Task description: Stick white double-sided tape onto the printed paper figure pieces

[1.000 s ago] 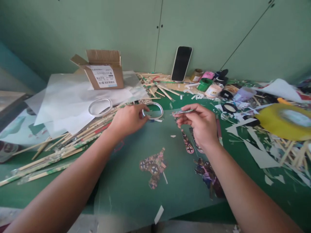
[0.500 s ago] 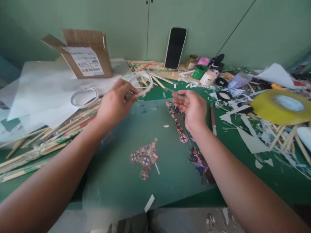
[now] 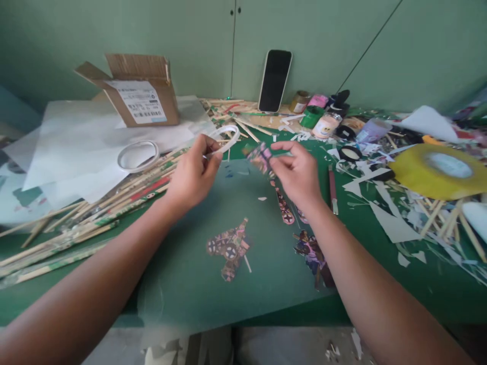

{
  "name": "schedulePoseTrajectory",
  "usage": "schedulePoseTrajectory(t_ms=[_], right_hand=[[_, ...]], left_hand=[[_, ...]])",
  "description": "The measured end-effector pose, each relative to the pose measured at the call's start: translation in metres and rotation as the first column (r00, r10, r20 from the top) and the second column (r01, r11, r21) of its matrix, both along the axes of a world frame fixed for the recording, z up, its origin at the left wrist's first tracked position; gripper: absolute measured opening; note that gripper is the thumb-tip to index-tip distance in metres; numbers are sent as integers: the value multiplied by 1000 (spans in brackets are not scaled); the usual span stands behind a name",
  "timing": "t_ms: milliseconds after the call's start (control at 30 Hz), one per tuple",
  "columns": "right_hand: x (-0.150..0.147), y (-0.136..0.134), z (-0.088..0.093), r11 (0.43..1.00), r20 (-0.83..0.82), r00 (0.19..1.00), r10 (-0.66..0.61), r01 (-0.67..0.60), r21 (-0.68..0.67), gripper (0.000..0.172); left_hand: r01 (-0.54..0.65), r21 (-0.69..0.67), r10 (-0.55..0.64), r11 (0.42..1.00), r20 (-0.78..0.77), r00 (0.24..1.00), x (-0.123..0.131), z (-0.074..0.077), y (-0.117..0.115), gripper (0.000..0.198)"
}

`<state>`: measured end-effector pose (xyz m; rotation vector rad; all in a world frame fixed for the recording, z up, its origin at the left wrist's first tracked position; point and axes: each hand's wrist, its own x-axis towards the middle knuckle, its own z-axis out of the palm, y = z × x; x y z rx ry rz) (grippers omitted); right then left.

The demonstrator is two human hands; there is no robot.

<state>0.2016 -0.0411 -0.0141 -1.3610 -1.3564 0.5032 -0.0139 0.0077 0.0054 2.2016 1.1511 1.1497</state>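
My left hand is closed on a narrow roll of white tape, its ring standing out past the fingertips. Pinched in my right hand is a small patterned paper cutout in purple and brown, slightly blurred. Below that hand a long patterned strip lies on the translucent sheet. A plane-like patterned cutout rests mid-sheet. Partly behind my right forearm is a darker purple cutout.
A second tape roll and bundled wooden sticks lie left, below an open cardboard box. A phone leans on the green cabinet. Paint jars, a craft knife, paper scraps and a wide yellow tape roll are right.
My right hand has turned over and the cutout in its fingers now shows. The tape roll remains in my left hand. A white paper strip at the sheet's front edge is no longer visible.
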Motion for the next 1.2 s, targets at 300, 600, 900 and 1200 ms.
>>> schedulePoseTrajectory(t_ms=[300,600,900,1200], right_hand=[[-16,-7,-3,962,232,935,268,-245,-123,21],[-21,-13,5,914,527,769,362,-404,-38,14],[-24,-3,-10,987,-140,985,105,-121,-110,31],[-29,-5,-9,998,18,999,51,-52,27,13]], left_hand=[[89,-39,-84,995,110,990,6,-16,-3,7],[190,-118,-146,975,308,940,6,-10,-3,5],[307,-365,-274,879,141,951,8,-17,-7,11],[304,-351,-289,885,96,952,9,-17,-7,13]])
